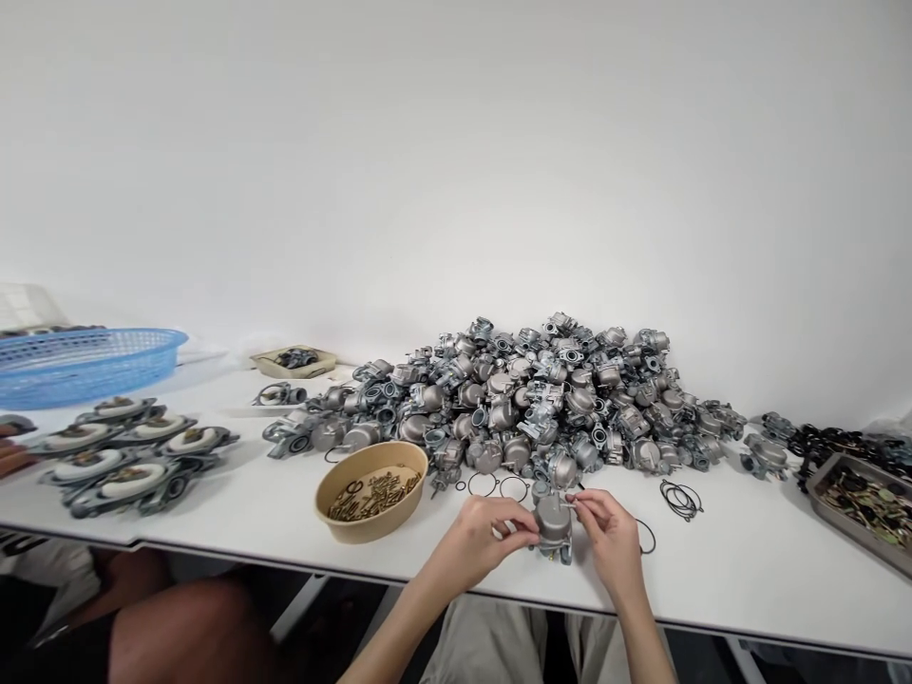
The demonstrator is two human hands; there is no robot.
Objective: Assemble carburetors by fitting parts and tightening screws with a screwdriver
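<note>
A grey metal carburetor (pixel 553 521) with a round bowl on top stands near the table's front edge. My left hand (pixel 491 532) grips its left side between thumb and fingers. On the other side, my right hand (pixel 608 532) pinches a thin, light-coloured part (pixel 567 503) at the top right of the bowl; its exact shape is too small to tell. Behind both hands rises a large pile of similar carburetors (pixel 503 410). Black rubber rings (pixel 514 488) lie between the pile and the hands, and another ring (pixel 647 537) is beside my right hand.
Left of my hands is a tan bowl (pixel 334 527) of small brass parts. Further left are carburetors with white rings (pixel 135 480), a blue basket (pixel 153 356) and another person's hand (pixel 12 456). A metal tray (pixel 847 530) of small parts and black rings (pixel 682 500) lie right.
</note>
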